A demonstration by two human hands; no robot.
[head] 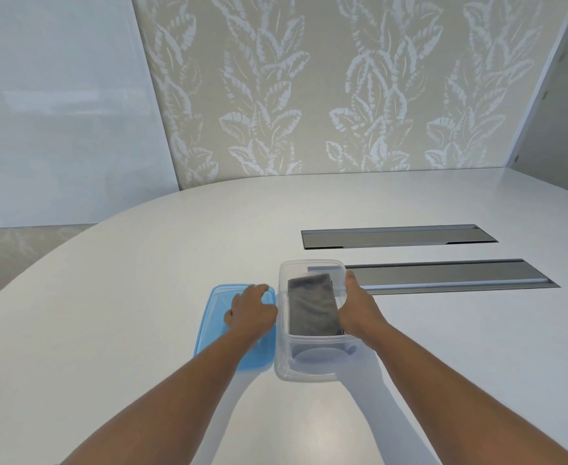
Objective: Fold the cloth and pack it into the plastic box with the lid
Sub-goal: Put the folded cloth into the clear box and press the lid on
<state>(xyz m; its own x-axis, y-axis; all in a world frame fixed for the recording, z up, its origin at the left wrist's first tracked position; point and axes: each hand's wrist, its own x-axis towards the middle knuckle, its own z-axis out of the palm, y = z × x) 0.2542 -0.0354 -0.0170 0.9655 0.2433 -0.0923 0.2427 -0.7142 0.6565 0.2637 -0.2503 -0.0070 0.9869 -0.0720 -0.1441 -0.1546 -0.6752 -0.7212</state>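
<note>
i'm in what looks like an office meeting room: a big white oval counter (142, 263) with two long metal cable hatches (400, 235) set flush into its top (the kind that hide sockets). behind it runs a wall (309, 95) papered in a pale leaf pattern, beside a plain glossy white panel (58, 95).

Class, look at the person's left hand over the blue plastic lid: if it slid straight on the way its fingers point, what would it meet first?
The left hand rests on the blue plastic lid, fingers pointing away and slightly right. Past the lid's far edge, only bare white table seems to lie ahead; the clear plastic box sits just right of that line, though depth is uncertain.
</note>
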